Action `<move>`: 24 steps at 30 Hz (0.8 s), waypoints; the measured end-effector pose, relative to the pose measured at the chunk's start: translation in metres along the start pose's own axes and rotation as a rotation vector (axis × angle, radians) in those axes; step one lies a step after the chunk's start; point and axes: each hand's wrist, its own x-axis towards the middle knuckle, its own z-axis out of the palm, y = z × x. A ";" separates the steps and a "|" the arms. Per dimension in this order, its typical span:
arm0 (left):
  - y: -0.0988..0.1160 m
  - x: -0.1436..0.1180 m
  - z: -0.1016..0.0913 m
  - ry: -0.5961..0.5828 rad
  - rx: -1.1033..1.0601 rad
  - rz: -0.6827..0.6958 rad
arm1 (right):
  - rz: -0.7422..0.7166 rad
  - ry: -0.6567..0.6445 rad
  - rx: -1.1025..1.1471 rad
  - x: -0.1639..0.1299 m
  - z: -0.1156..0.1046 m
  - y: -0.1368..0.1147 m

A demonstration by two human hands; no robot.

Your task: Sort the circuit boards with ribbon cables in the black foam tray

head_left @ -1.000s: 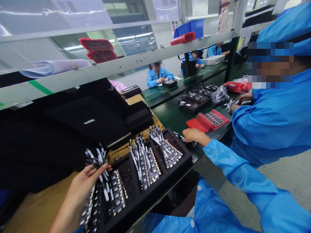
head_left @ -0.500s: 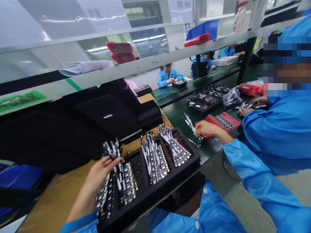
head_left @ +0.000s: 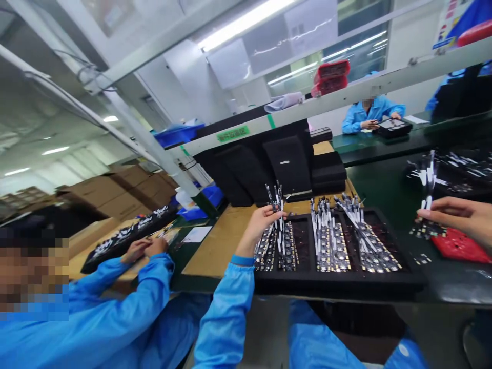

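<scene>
Black tray (head_left: 338, 282) with silver-and-black striped component rows; white-black strips (head_left: 325, 218). Red tray (head_left: 459, 248) at right. Green bench top (head_left: 384, 182), tan board (head_left: 215, 246). Blue sleeve (head_left: 230, 312).

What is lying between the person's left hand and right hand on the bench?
In the head view, between the left hand and the right hand lies the black tray, with rows of small boards and upright white strips.
</scene>
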 end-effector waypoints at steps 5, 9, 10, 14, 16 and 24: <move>0.021 -0.017 -0.004 -0.036 -0.032 0.058 | 0.189 -0.064 -0.003 0.052 -0.004 -0.088; 0.034 -0.024 -0.007 -0.014 -0.051 0.098 | 0.011 -0.138 0.279 0.121 0.033 -0.142; 0.037 -0.026 -0.008 -0.004 -0.059 0.111 | -0.072 -0.164 0.357 0.139 0.047 -0.151; 0.052 -0.033 -0.014 0.056 -0.093 0.183 | -0.192 -0.268 0.546 0.202 0.094 -0.185; 0.062 -0.037 -0.019 0.091 -0.099 0.216 | -0.164 -0.259 0.576 0.224 0.111 -0.201; 0.100 -0.060 -0.040 0.212 -0.093 0.290 | -0.276 -0.399 0.444 0.246 0.160 -0.283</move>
